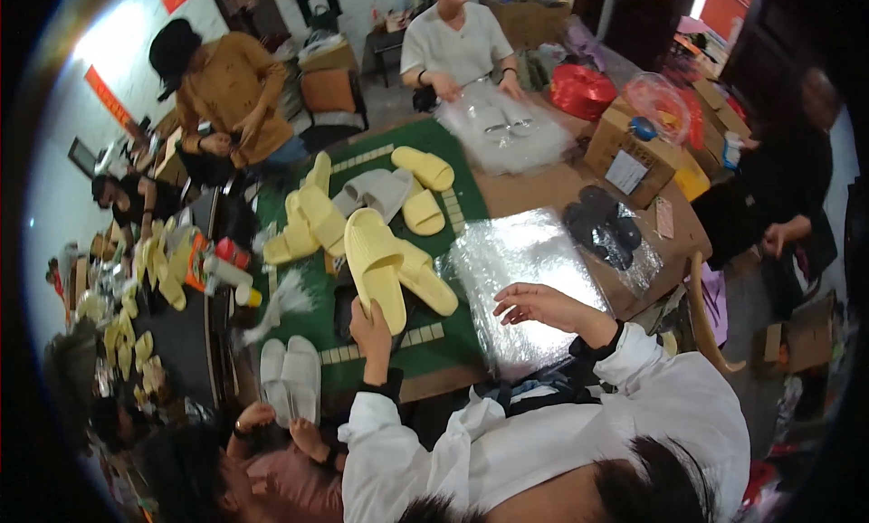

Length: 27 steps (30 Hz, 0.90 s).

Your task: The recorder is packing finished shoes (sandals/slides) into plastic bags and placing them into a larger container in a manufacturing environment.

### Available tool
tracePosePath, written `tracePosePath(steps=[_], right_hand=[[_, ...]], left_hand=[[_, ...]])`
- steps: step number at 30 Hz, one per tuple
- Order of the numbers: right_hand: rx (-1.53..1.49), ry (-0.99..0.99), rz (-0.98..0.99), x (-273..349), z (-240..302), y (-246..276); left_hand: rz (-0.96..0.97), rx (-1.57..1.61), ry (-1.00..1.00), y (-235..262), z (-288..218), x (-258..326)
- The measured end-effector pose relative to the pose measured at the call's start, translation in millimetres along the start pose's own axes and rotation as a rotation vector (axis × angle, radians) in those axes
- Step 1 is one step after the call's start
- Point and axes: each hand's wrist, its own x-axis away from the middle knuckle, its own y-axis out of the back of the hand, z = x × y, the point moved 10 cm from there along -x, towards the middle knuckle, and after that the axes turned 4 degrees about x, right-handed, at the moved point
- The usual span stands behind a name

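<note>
My left hand grips a yellow slipper by one end, tilted up above the green table mat. Just behind it, another yellow slipper leans to the right; whether my fingers also touch that one is hidden. Over a stack of clear, shiny plastic bags hovers my right hand, fingers apart and nothing in them. Past the held slipper lie several more yellow slippers and a grey pair. Dark slippers show partly beneath the yellow ones.
Black slippers in clear plastic lie right of the bags, near a cardboard box. Across the table a person handles a bagged pair. Someone at lower left holds grey slippers. Rows of pale tiles edge the mat.
</note>
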Motion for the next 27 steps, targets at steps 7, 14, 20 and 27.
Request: tracePosePath(steps=[7, 14, 20, 27], right_hand=[[0.201, 0.097, -0.325, 31, 8, 81], [0.167, 0.257, -0.735, 68, 28, 164], [0.300, 0.492, -0.601, 100, 24, 192], [-0.089, 0.307, -0.212, 68, -51, 170]], left_hand=[[0.209, 0.388, -0.283, -54, -150, 35], [0.476, 0.736, -0.111, -119, -196, 82], [0.564, 0.882, 0.207, -182, -187, 123], [0.700, 0.769, 0.218, -215, -190, 166]])
